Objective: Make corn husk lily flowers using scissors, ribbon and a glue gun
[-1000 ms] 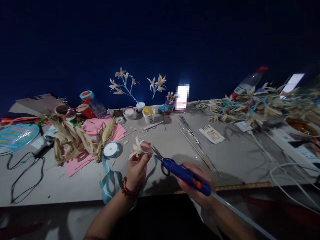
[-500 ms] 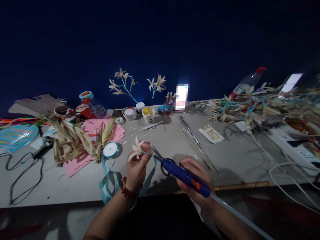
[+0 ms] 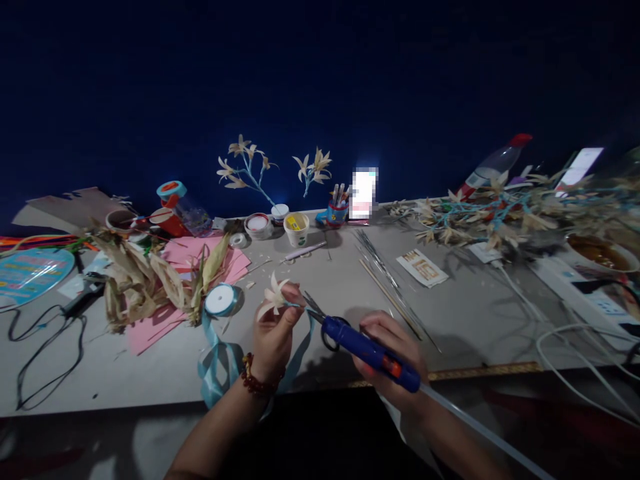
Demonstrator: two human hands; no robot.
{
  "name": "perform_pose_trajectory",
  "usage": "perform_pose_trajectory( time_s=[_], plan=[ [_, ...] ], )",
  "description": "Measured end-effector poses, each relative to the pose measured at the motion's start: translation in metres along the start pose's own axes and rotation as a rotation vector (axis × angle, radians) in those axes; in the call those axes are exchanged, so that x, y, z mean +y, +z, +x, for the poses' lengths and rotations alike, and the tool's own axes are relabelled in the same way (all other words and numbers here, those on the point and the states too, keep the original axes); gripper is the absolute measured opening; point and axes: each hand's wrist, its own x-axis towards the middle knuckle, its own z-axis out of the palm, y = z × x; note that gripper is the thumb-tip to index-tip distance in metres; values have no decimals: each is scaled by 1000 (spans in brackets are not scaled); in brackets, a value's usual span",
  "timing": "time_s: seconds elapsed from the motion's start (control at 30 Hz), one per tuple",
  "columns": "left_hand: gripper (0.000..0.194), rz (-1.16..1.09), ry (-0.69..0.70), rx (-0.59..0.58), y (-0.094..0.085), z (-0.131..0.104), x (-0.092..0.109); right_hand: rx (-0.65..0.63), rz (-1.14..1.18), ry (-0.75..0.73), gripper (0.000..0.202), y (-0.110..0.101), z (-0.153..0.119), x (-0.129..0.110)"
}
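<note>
phone screen (image 3: 363,193): pixelated | glue stick (image 3: 473,418): cut by bottom edge | scissors (image 3: 314,304): partly hidden

- My pale table (image 3: 345,280), its front edge nearest me.
- Near the back edge: my white cup (image 3: 297,233), pen holder (image 3: 337,215).
- Toward the left end: pink paper sheets (image 3: 150,333), ribbon spool (image 3: 221,300).
- Mid-surface: thin metal wires (image 3: 381,263).
- Toward the right end: power strip (image 3: 595,308).

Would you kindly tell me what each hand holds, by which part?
Left hand: pale flower, by its stem. Right hand: blue glue gun, toward its rear.
</note>
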Motion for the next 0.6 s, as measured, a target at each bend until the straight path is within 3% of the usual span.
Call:
perform_pose_trajectory(
  time_s=[0.6],
  plan=[
    [17,15,3,25,-3,0,-3,24,-68,-31,16,-3,1,-4]
  ],
)
